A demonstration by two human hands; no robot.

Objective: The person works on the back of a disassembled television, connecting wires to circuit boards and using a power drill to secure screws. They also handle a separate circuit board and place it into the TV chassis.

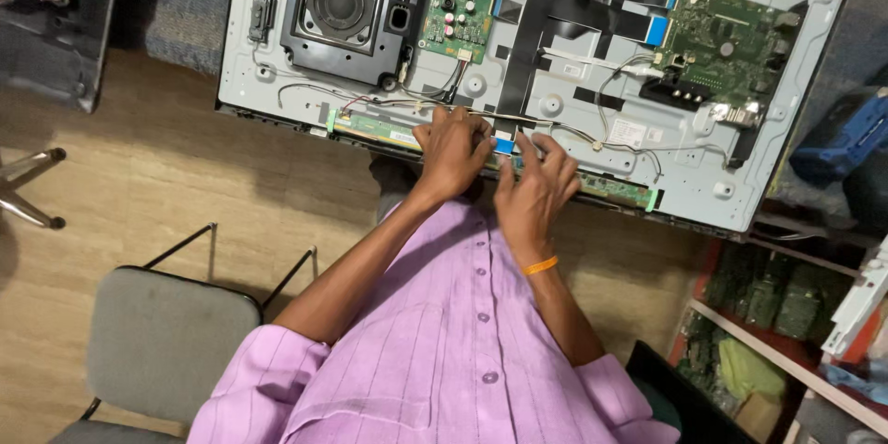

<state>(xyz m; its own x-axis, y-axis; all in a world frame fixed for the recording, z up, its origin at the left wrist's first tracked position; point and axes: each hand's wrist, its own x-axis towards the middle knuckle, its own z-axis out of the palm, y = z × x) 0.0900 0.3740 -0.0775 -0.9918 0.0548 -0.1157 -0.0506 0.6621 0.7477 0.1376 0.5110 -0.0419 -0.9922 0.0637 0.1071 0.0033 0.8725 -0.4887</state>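
Two hands, left hand point(450, 150) and right hand point(536, 187), on opened television back point(277, 83) over wooden floor point(166, 185)

We saw a long, narrow green circuit strip point(379, 132) lying flat along the near edge of the opened television's grey metal back panel point(277, 55), with a blue-tipped black flat ribbon cable point(504, 143) meeting it near the middle.

repair workshop; opened television back point(555, 83); spare circuit boards on shelf point(777, 296)
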